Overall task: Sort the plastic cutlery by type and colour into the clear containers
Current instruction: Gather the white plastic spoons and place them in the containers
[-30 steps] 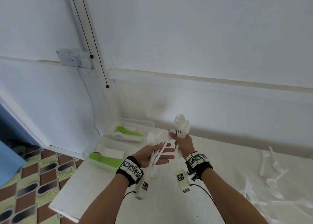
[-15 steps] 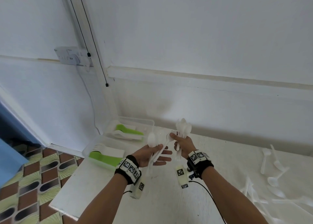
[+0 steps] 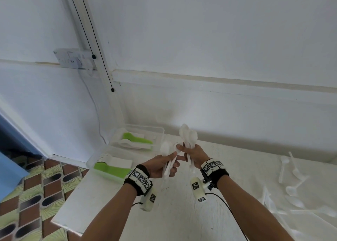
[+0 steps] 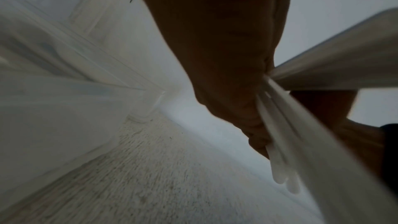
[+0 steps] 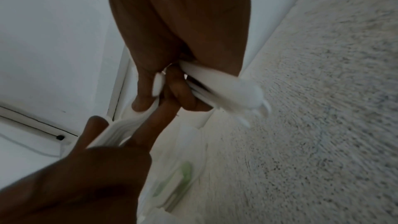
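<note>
In the head view both hands are raised above the white table (image 3: 164, 213), close together. My left hand (image 3: 170, 165) grips a few white plastic spoons (image 3: 166, 148), bowls up. My right hand (image 3: 184, 150) grips a thicker bundle of white spoons (image 3: 187, 135), and its fingertips touch the left hand's spoons. The left wrist view shows white handles (image 4: 280, 142) running through the left fingers. In the right wrist view the right fingers (image 5: 183, 91) curl round white spoons (image 5: 226, 91). Two clear containers hold green and white cutlery at the table's left: a far one (image 3: 160, 131) and a near one (image 3: 91, 160).
Several loose white spoons (image 3: 291, 171) lie scattered on the table at the right. The wall (image 3: 218, 113) rises right behind the table. The table's left edge (image 3: 69, 200) drops to a patterned tile floor (image 3: 36, 195). Wrist camera cables hang under both forearms.
The left fingers, spread out before, have curled round their spoons. Both hands have stayed at about the same height, now a little closer together.
</note>
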`<action>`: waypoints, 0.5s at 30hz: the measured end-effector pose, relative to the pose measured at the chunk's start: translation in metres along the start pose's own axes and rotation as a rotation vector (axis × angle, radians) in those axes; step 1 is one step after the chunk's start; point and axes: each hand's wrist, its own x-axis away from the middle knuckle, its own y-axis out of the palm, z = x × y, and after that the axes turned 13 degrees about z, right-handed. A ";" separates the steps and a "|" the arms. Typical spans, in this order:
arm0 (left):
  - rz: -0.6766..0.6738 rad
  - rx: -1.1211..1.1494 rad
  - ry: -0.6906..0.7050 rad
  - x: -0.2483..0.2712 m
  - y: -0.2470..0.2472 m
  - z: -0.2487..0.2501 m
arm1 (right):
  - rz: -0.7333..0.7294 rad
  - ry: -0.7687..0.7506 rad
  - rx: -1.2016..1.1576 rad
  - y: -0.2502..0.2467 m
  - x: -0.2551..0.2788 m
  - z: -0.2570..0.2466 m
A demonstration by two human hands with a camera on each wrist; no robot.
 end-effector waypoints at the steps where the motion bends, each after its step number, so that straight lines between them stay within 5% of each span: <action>1: -0.010 -0.016 -0.007 0.001 0.000 0.000 | 0.005 0.007 0.034 -0.001 -0.001 0.002; 15: 0.104 -0.159 0.115 -0.001 0.007 -0.006 | -0.060 0.092 -0.008 -0.002 -0.001 0.000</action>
